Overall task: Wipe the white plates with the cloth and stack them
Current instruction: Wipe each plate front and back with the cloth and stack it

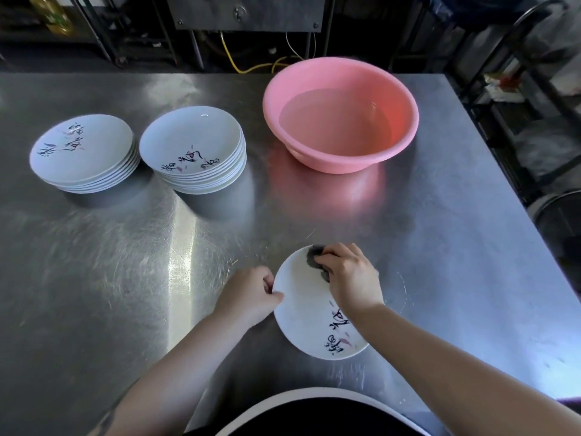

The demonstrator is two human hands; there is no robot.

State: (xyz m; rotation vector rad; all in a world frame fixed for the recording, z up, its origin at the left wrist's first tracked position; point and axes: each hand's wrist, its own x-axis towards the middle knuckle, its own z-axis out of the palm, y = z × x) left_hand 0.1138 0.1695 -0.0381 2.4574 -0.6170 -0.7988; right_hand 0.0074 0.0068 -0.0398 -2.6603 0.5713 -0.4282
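Observation:
A white plate (301,313) with dark painted characters lies tilted near the table's front edge. My left hand (251,294) pinches its left rim. My right hand (349,275) presses a dark grey cloth (316,259) against the plate's far inner side. Two stacks of like white plates stand at the back left: a lower stack (83,154) and a taller stack (193,149) to its right.
A pink basin (341,113) holding water stands at the back right of the steel table (125,262). The table's right edge drops off to dark racks and a black chair frame (518,42). Metal equipment legs and a yellow cable run behind the table.

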